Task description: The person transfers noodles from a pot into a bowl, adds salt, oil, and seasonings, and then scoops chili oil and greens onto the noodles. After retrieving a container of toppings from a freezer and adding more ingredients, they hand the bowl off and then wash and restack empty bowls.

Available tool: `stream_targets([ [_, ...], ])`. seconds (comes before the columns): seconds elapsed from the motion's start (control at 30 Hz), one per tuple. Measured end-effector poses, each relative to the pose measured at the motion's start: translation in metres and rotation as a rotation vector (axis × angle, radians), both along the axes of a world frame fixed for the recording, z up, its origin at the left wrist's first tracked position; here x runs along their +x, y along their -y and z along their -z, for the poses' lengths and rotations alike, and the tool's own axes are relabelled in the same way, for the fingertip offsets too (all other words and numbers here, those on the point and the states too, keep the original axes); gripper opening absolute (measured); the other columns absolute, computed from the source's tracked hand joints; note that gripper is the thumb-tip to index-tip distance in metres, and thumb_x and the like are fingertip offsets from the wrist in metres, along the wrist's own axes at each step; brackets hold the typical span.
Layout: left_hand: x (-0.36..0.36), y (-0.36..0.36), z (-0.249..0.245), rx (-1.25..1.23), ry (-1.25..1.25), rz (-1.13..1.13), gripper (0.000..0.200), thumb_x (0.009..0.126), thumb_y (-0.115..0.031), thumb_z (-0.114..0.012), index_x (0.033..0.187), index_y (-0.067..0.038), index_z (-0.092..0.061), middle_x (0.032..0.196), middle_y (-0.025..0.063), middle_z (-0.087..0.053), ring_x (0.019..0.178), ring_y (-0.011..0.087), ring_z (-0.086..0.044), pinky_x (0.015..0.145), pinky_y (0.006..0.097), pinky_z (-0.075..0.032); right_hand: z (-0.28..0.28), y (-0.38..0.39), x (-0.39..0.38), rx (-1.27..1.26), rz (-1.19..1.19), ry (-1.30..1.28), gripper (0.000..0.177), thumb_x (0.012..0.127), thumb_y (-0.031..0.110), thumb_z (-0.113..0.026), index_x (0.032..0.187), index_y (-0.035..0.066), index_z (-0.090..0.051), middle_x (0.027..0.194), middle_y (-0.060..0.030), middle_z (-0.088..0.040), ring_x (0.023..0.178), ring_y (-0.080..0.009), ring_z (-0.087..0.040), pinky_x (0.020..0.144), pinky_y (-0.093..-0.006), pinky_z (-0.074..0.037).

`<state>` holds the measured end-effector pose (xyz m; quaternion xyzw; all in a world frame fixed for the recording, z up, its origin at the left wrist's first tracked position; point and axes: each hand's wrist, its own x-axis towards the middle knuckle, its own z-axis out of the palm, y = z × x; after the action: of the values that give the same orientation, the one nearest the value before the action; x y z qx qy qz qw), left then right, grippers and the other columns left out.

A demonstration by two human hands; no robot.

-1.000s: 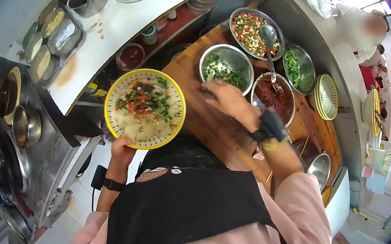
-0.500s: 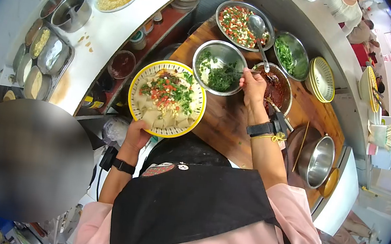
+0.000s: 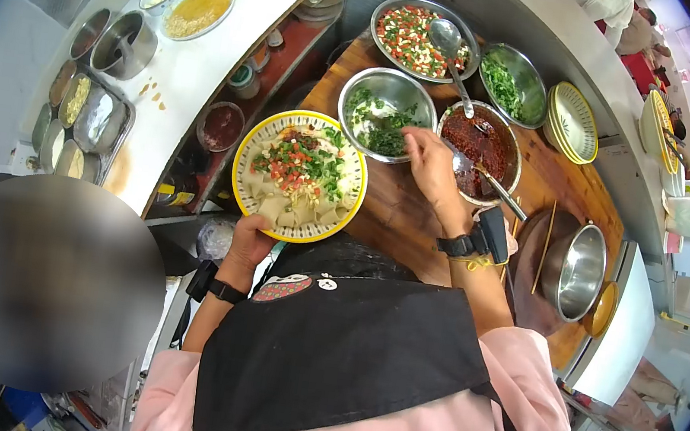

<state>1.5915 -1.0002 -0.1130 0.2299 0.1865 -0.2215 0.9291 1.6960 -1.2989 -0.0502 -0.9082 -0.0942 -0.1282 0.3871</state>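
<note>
My left hand (image 3: 249, 242) grips the lower rim of a yellow-rimmed patterned bowl (image 3: 352, 203), with its thumb over the edge. The bowl holds wide pale noodles (image 3: 277, 205) topped with chopped red, white and green pieces. My right hand (image 3: 431, 168) is at the right rim of a steel bowl (image 3: 396, 91) of chopped dark green herbs (image 3: 384, 137). Its fingers are bent together by the herbs, and whatever they hold is hidden. Just right of this hand stands a bowl of dark red chili sauce (image 3: 481, 143) with a metal-handled utensil in it.
Behind are a steel bowl of diced red and white pieces (image 3: 412, 39) with a ladle (image 3: 446, 40), a bowl of greens (image 3: 506, 84) and stacked patterned bowls (image 3: 573, 123). A steel bowl (image 3: 579, 272) and chopsticks (image 3: 544, 246) lie right. Trays of food (image 3: 96, 122) stand left.
My right hand has moved slightly left and down, closer to the herbs, uncovering more of the chili bowl. The view has shifted a little; my left hand keeps hold of the noodle bowl.
</note>
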Motion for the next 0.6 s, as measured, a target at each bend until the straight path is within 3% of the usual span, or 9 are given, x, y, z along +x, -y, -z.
stream_targets([
  [0.03, -0.001, 0.001, -0.001, 0.002, -0.001, 0.005, 0.073, 0.055, 0.000, -0.045, 0.126, -0.001, -0.028, 0.123, 0.0154, -0.040, 0.114, 0.0328, -0.039, 0.097, 0.0445, -0.032, 0.000, 0.002, -0.001, -0.080, 0.063, 0.187, 0.015, 0.082, 0.012, -0.050, 0.089, 0.002, -0.059, 0.086, -0.0162, -0.057, 0.076, -0.0334, -0.056, 0.066, -0.0363, -0.046],
  [0.1, -0.002, 0.002, -0.003, 0.038, -0.012, -0.010, 0.073, 0.055, 0.001, -0.044, 0.126, -0.001, -0.027, 0.123, 0.0156, -0.040, 0.114, 0.0329, -0.039, 0.097, 0.0445, -0.032, 0.007, 0.006, 0.000, -0.100, 0.119, 0.156, 0.013, 0.081, 0.011, -0.051, 0.087, 0.002, -0.059, 0.084, -0.0162, -0.057, 0.076, -0.0341, -0.055, 0.066, -0.0369, -0.045],
  [0.23, -0.004, 0.002, -0.002, 0.028, -0.010, -0.011, 0.073, 0.055, 0.002, -0.044, 0.126, -0.001, -0.028, 0.123, 0.0158, -0.040, 0.114, 0.0328, -0.040, 0.096, 0.0446, -0.032, -0.001, -0.009, -0.012, 0.003, -0.054, -0.064, 0.014, 0.082, 0.011, -0.050, 0.087, 0.002, -0.059, 0.085, -0.0163, -0.057, 0.076, -0.0338, -0.055, 0.067, -0.0373, -0.045],
  [0.43, -0.004, 0.002, 0.000, 0.052, -0.022, 0.004, 0.072, 0.055, 0.001, -0.044, 0.126, -0.001, -0.028, 0.123, 0.0159, -0.040, 0.114, 0.0326, -0.039, 0.097, 0.0440, -0.032, 0.010, -0.005, -0.007, -0.003, -0.009, 0.015, 0.014, 0.082, 0.010, -0.049, 0.090, 0.003, -0.058, 0.086, -0.0146, -0.056, 0.078, -0.0323, -0.055, 0.068, -0.0365, -0.045],
  [0.6, -0.005, 0.008, -0.009, 0.054, -0.011, -0.008, 0.072, 0.056, 0.001, -0.043, 0.126, -0.001, -0.028, 0.123, 0.0161, -0.040, 0.114, 0.0326, -0.039, 0.097, 0.0443, -0.032, 0.008, -0.004, 0.002, -0.015, -0.188, 0.136, 0.015, 0.082, 0.010, -0.049, 0.092, 0.003, -0.057, 0.087, -0.0126, -0.055, 0.080, -0.0312, -0.054, 0.069, -0.0358, -0.045],
])
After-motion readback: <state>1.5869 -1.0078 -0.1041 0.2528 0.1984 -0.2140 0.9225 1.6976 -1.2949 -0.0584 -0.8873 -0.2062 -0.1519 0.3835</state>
